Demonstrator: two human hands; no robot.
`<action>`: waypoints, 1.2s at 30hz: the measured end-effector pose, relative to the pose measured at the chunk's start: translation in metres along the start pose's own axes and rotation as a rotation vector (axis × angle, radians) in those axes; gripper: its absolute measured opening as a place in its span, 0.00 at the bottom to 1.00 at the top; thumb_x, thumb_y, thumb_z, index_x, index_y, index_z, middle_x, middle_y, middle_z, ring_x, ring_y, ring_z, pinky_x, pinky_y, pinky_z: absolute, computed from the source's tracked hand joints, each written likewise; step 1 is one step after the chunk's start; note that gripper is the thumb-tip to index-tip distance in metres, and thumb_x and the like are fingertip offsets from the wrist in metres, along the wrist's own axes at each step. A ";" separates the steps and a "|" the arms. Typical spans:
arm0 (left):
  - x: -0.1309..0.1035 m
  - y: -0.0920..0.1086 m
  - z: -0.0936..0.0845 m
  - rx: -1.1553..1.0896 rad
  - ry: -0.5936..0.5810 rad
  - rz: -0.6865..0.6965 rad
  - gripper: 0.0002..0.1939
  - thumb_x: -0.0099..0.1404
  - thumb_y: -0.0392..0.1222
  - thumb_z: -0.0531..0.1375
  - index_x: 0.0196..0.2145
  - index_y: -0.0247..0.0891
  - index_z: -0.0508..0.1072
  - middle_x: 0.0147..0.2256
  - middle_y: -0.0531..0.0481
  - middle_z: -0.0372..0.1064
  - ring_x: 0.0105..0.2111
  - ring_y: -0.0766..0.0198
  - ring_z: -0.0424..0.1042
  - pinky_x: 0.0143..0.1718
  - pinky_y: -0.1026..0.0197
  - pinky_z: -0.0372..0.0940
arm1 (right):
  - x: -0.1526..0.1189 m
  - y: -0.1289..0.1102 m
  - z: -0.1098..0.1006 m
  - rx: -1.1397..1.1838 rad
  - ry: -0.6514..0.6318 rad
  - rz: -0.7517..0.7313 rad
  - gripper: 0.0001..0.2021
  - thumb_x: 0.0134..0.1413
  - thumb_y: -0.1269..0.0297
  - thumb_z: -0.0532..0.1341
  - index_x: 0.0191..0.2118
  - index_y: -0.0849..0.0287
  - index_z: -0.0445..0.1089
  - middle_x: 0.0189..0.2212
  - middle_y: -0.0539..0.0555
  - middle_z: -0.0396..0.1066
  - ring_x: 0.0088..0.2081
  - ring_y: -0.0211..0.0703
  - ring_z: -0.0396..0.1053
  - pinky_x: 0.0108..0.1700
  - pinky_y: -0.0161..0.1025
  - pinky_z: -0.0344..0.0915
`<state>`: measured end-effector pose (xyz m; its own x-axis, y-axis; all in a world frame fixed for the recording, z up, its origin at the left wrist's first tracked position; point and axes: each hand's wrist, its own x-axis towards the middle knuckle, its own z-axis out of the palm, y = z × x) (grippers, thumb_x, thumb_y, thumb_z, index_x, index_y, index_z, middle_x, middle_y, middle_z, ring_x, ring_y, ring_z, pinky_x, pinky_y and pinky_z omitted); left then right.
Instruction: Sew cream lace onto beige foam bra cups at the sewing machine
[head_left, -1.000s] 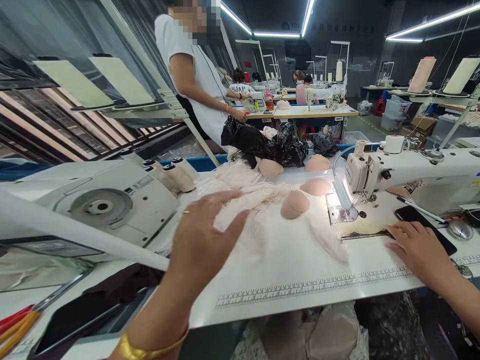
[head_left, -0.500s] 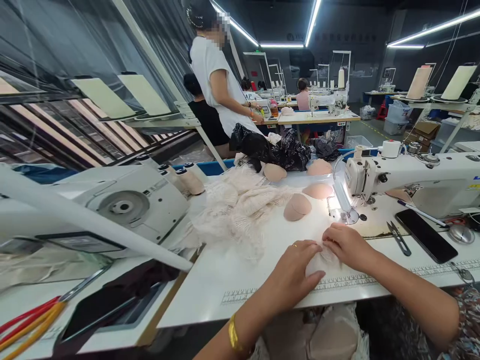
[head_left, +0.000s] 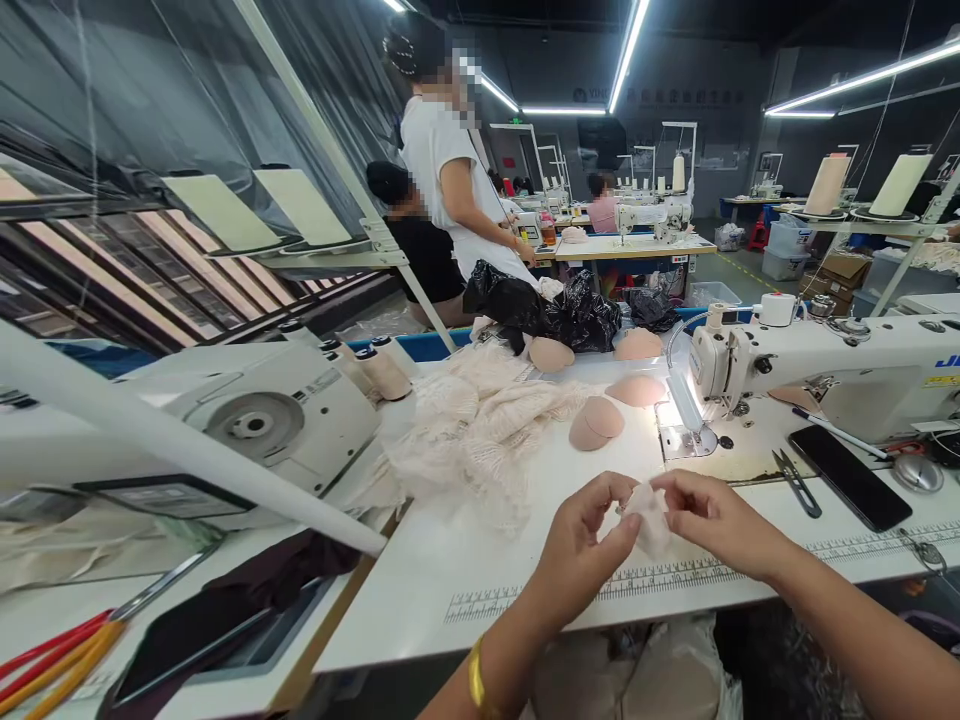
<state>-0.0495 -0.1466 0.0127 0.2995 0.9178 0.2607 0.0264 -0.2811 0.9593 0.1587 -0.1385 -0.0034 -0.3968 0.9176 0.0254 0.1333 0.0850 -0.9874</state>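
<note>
The left hand (head_left: 581, 550) and right hand (head_left: 721, 520) nearly meet, fingertips pinched on a sheer pale fabric piece (head_left: 651, 522). It hangs between them over the near side of the table, its loose end pointing toward the printed ruler scale (head_left: 697, 574); crumpled, its long axis cannot be told. The lockstitch sewing machine (head_left: 711, 358) stands beyond.

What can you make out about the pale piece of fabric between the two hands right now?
The pale piece of fabric is small, whitish and soft-looking, apparently thin. The left hand and right hand pinch it near its top, and it hangs crumpled between them. It is near the table's front edge, by the printed ruler, in front of the sewing machine. Fingers hide part of its outline; whether it touches the table is unclear.
</note>
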 end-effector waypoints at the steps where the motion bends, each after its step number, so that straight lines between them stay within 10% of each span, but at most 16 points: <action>1: 0.000 0.003 -0.001 -0.057 -0.031 -0.049 0.13 0.65 0.48 0.64 0.31 0.39 0.66 0.34 0.49 0.70 0.35 0.61 0.68 0.37 0.60 0.64 | -0.001 -0.002 -0.002 -0.044 -0.041 -0.017 0.05 0.57 0.64 0.63 0.39 0.54 0.73 0.31 0.47 0.63 0.35 0.41 0.61 0.40 0.40 0.59; 6: 0.002 0.010 -0.004 -0.182 0.003 -0.222 0.20 0.61 0.51 0.68 0.29 0.39 0.62 0.24 0.56 0.63 0.26 0.68 0.59 0.28 0.66 0.55 | -0.005 -0.013 -0.008 0.092 -0.089 -0.067 0.10 0.58 0.58 0.67 0.33 0.55 0.66 0.42 0.52 0.70 0.45 0.46 0.65 0.49 0.43 0.61; 11: 0.006 0.005 -0.009 -0.185 0.015 -0.311 0.25 0.61 0.58 0.67 0.30 0.41 0.57 0.24 0.59 0.57 0.24 0.69 0.55 0.26 0.67 0.53 | 0.000 -0.006 -0.008 0.518 -0.029 0.066 0.16 0.59 0.50 0.68 0.34 0.54 0.63 0.27 0.47 0.67 0.31 0.41 0.65 0.39 0.39 0.61; 16: 0.042 -0.015 -0.033 0.591 -0.013 -0.125 0.16 0.68 0.52 0.62 0.47 0.40 0.68 0.39 0.48 0.71 0.36 0.57 0.70 0.39 0.56 0.66 | 0.019 0.024 -0.014 0.255 0.123 0.112 0.21 0.55 0.43 0.70 0.41 0.54 0.68 0.24 0.43 0.63 0.27 0.39 0.61 0.33 0.38 0.57; 19: 0.078 -0.032 -0.046 1.106 -0.087 0.112 0.27 0.63 0.36 0.62 0.59 0.38 0.66 0.59 0.37 0.67 0.58 0.44 0.67 0.57 0.43 0.63 | 0.027 0.038 -0.020 0.177 0.140 0.143 0.23 0.55 0.40 0.68 0.37 0.55 0.68 0.24 0.44 0.64 0.26 0.38 0.60 0.31 0.38 0.56; 22: 0.111 -0.048 -0.050 1.279 -0.203 0.158 0.29 0.56 0.27 0.60 0.56 0.38 0.71 0.55 0.37 0.71 0.58 0.43 0.68 0.57 0.43 0.63 | 0.029 0.042 -0.023 0.178 0.150 0.139 0.22 0.58 0.40 0.66 0.36 0.55 0.67 0.23 0.44 0.65 0.25 0.38 0.61 0.31 0.38 0.55; 26: 0.132 -0.051 -0.049 1.248 -0.145 0.171 0.08 0.60 0.29 0.59 0.33 0.38 0.76 0.39 0.40 0.76 0.45 0.46 0.73 0.51 0.45 0.65 | 0.028 0.041 -0.024 0.199 0.165 0.108 0.20 0.58 0.43 0.67 0.37 0.56 0.67 0.26 0.45 0.67 0.27 0.38 0.61 0.32 0.38 0.56; 31: 0.114 -0.021 -0.052 1.117 0.200 0.193 0.11 0.68 0.34 0.53 0.40 0.40 0.75 0.45 0.40 0.75 0.48 0.48 0.72 0.52 0.48 0.64 | 0.029 0.040 -0.023 0.273 0.253 0.077 0.20 0.51 0.46 0.71 0.36 0.57 0.68 0.28 0.46 0.66 0.29 0.38 0.62 0.31 0.37 0.58; 36: 0.063 0.007 -0.038 0.460 0.179 -0.174 0.11 0.61 0.50 0.61 0.32 0.40 0.71 0.29 0.54 0.69 0.31 0.59 0.69 0.31 0.61 0.62 | 0.029 0.039 -0.025 0.366 0.282 0.115 0.22 0.49 0.45 0.73 0.37 0.57 0.70 0.27 0.46 0.69 0.28 0.37 0.64 0.33 0.37 0.60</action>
<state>-0.0667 -0.0800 0.0404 0.0872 0.9841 0.1547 0.4897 -0.1776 0.8536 0.1749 -0.0993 -0.0374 -0.1299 0.9869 -0.0960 -0.1871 -0.1195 -0.9750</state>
